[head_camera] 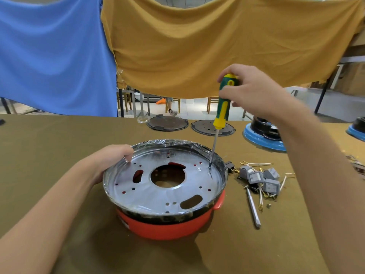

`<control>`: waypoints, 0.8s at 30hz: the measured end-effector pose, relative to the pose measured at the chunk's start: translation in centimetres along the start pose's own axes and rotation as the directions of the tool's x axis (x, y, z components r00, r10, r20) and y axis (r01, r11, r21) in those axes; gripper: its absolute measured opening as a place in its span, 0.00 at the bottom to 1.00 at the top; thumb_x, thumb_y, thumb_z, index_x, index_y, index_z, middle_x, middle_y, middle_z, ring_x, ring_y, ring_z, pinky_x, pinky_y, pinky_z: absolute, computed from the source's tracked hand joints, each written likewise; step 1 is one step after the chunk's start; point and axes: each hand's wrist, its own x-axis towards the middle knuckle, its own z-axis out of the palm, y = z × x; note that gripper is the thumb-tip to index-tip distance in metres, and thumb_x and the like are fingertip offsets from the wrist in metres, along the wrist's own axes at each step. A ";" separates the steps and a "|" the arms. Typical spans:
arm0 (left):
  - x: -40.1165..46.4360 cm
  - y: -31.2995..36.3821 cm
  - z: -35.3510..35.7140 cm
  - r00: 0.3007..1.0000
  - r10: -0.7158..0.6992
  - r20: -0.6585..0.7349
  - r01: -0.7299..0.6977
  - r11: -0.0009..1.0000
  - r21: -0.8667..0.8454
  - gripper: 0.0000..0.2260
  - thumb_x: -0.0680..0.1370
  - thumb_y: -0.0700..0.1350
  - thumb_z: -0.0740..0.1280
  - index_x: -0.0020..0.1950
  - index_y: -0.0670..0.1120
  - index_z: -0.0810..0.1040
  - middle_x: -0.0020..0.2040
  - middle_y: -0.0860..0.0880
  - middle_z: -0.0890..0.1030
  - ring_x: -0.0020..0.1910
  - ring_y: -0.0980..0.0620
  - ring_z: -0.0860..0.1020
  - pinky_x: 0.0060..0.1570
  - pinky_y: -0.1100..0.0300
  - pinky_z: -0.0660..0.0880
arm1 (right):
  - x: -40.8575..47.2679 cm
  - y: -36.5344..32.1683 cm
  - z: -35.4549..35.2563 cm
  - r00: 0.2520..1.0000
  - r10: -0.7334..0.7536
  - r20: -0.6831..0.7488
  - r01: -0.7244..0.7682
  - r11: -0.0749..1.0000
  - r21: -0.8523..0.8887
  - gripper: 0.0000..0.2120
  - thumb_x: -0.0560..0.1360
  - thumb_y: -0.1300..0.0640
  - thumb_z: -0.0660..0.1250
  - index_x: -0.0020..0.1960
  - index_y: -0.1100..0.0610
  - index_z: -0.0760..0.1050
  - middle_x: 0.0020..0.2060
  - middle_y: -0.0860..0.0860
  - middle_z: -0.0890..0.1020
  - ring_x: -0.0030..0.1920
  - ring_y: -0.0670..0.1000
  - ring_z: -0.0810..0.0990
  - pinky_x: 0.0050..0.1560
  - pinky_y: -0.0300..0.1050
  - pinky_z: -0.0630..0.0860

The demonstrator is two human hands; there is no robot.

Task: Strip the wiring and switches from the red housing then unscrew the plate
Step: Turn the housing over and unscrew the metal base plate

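Bench: a bench (pixel 59 147) draped in olive cloth is filling the foreground, with blue and mustard sheets hanging behind its far edge and chair legs showing under them.

Housing: the red housing (pixel 167 227) is sitting near the middle of the bench, toward the near edge, open side up so the plate is facing the person.

Plate: the silver plate (pixel 142 192) is lying inside the housing's rim, under torn clear film; its big centre hole and slots are showing red beneath.

Screwdriver: the screwdriver (pixel 222 107) is standing almost upright, tip resting at the plate's right side, probably on a screw, so that pressure is going straight down.

Right hand: the right hand (pixel 248 89) is curling its fingers round the top of the green and yellow handle, directly above the plate's right edge, placed for twisting.

Left hand: the left hand (pixel 112 157) is gripping the housing's rim at the far left, fingers hooked over the edge, seemingly bracing it against the turning.

Switches: the grey switches (pixel 260 178) and loose wires (pixel 256 164) are lying in a heap just right of the housing, so the stripping looks done.

Bit: a metal bit (pixel 252 208) is lying beside that heap, toward the near edge.

Far edge: two dark round covers (pixel 167 123) and blue-rimmed units (pixel 262 139) are waiting along the far edge, well apart from the work.
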 end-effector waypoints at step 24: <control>1.5 -0.9 -0.4 0.999 0.046 -0.003 -0.046 0.999 0.003 0.05 0.69 0.36 0.62 0.36 0.45 0.68 0.35 0.44 0.70 0.32 0.48 0.67 0.29 0.59 0.64 | 0.5 -0.6 1.7 0.971 0.025 -0.240 -0.038 0.998 -0.047 0.19 0.76 0.52 0.72 0.65 0.53 0.76 0.54 0.50 0.77 0.46 0.48 0.78 0.40 0.35 0.71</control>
